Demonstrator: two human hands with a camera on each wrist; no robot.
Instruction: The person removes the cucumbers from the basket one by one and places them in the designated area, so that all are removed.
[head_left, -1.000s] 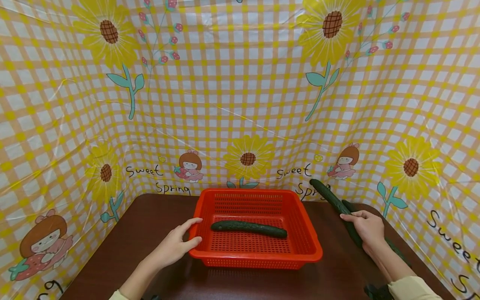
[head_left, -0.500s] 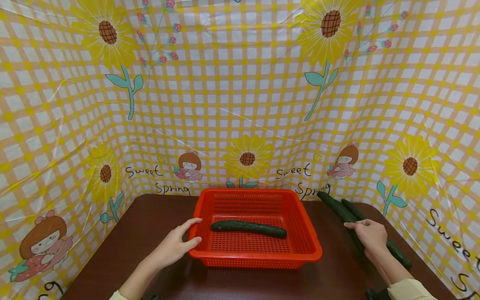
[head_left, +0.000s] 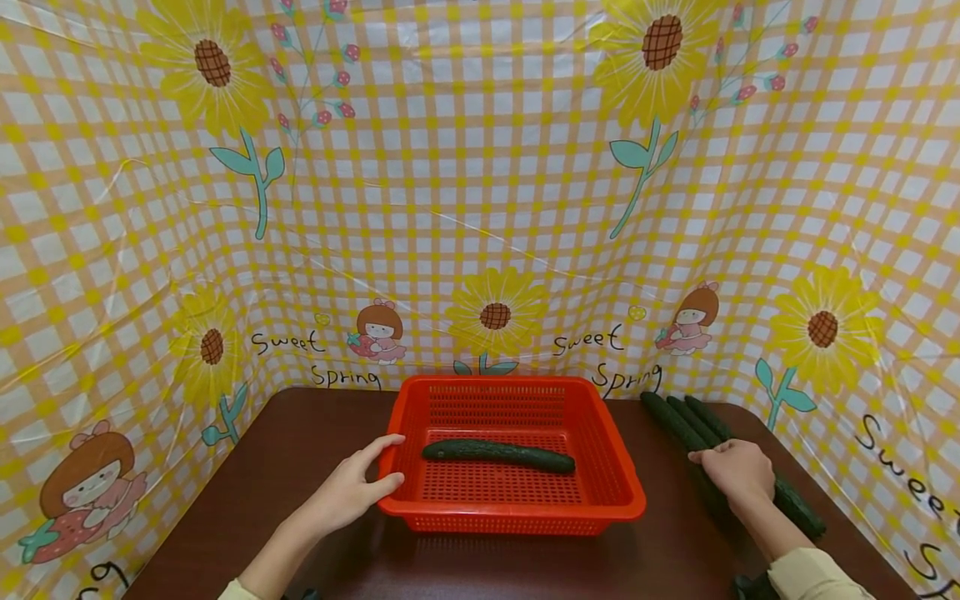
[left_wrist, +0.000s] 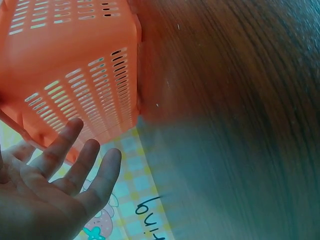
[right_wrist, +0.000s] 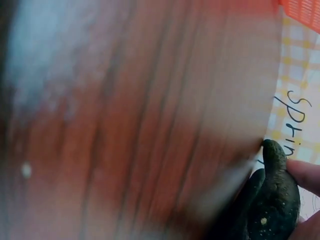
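Right of the red basket (head_left: 510, 510), the right grip (head_left: 738, 473) pinches the leftmost cucumber (head_left: 671, 422) on the desk (head_left: 307, 433), its long axis slanting forward-left. The left grip (head_left: 351, 490), fingers spread, is at the basket's left rim.

Three cucumbers (head_left: 671, 422) lie right of the basket (head_left: 517, 511).

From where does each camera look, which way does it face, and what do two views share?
Head: worn on the head, facing forward and down at the red basket and table; left hand, right hand and forearms show.
Left wrist: worn there, facing the basket's slotted side and the table; the left hand's spread fingers show.
Right wrist: worn there, facing across the table toward the held cucumber; part of that hand shows at right edge.
Shared by head and left wrist: the basket and left hand.
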